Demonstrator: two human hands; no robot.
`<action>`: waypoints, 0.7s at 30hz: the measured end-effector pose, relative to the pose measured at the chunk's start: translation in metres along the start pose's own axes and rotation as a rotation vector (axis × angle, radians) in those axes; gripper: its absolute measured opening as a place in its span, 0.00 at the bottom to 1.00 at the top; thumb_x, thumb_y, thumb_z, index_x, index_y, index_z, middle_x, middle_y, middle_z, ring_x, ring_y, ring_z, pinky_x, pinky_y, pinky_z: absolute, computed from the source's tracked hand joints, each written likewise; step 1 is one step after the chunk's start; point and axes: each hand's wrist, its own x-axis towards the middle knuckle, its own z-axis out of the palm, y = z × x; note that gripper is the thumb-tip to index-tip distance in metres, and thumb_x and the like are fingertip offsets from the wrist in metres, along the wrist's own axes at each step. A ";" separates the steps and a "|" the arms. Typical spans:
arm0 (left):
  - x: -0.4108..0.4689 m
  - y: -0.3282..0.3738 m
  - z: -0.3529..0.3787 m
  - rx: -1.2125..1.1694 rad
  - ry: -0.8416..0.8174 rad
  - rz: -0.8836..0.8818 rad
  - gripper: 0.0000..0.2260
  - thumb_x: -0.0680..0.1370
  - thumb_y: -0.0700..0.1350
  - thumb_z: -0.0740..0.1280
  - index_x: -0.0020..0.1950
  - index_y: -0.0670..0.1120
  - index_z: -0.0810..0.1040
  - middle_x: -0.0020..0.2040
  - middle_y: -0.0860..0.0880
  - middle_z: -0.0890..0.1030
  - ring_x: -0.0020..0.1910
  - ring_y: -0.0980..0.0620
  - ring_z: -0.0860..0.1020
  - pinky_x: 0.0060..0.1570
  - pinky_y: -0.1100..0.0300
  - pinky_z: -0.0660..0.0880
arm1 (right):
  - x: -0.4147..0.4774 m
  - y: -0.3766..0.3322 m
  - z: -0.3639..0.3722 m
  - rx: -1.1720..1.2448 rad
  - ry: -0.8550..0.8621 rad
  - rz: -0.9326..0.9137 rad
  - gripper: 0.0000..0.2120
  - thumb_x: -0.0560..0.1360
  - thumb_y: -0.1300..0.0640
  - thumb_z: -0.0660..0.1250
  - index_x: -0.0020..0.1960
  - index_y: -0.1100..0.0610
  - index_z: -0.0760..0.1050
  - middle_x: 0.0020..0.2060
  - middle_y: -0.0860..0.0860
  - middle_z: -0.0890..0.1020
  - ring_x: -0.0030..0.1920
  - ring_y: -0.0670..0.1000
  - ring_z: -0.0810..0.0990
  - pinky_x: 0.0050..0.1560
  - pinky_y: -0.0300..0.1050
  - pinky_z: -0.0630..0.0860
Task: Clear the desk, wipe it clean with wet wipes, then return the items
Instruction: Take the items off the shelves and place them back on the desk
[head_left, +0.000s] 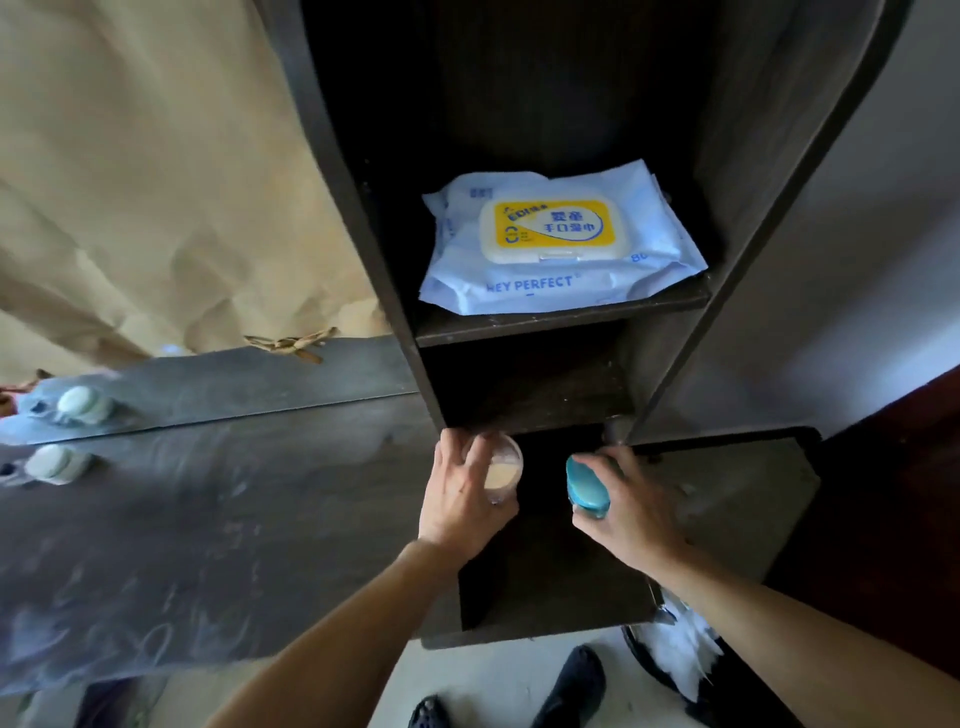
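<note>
The left hand (460, 501) wraps its fingers round a clear jar (503, 467), hiding one side. The right hand (631, 512) grips a teal-capped bottle (587, 486), whose body is hidden.

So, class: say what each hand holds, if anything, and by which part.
The left hand grips a clear cup round its side. The right hand grips a teal-capped bottle round its body, behind the cap.

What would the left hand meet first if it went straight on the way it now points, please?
Probably the lower front edge of the shelf unit, just beyond the left hand gripping the clear cup; depth is unclear.
</note>
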 end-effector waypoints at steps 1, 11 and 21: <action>-0.012 -0.009 -0.009 0.013 0.002 -0.001 0.30 0.61 0.46 0.75 0.61 0.47 0.71 0.54 0.44 0.68 0.52 0.43 0.71 0.48 0.54 0.75 | 0.000 -0.009 0.006 0.028 -0.023 -0.018 0.29 0.60 0.53 0.76 0.60 0.50 0.74 0.54 0.48 0.72 0.44 0.50 0.78 0.38 0.37 0.74; -0.127 -0.154 -0.130 0.073 0.113 -0.217 0.29 0.60 0.49 0.76 0.60 0.48 0.74 0.51 0.45 0.70 0.46 0.43 0.75 0.40 0.56 0.77 | 0.007 -0.169 0.085 0.051 -0.145 -0.163 0.28 0.64 0.52 0.74 0.63 0.48 0.72 0.57 0.46 0.69 0.51 0.49 0.77 0.44 0.45 0.78; -0.219 -0.297 -0.243 0.125 0.177 -0.385 0.25 0.64 0.48 0.73 0.60 0.50 0.73 0.52 0.47 0.67 0.51 0.44 0.72 0.44 0.53 0.77 | 0.013 -0.347 0.174 0.067 -0.230 -0.258 0.29 0.65 0.51 0.74 0.64 0.47 0.70 0.58 0.46 0.69 0.48 0.53 0.79 0.45 0.49 0.78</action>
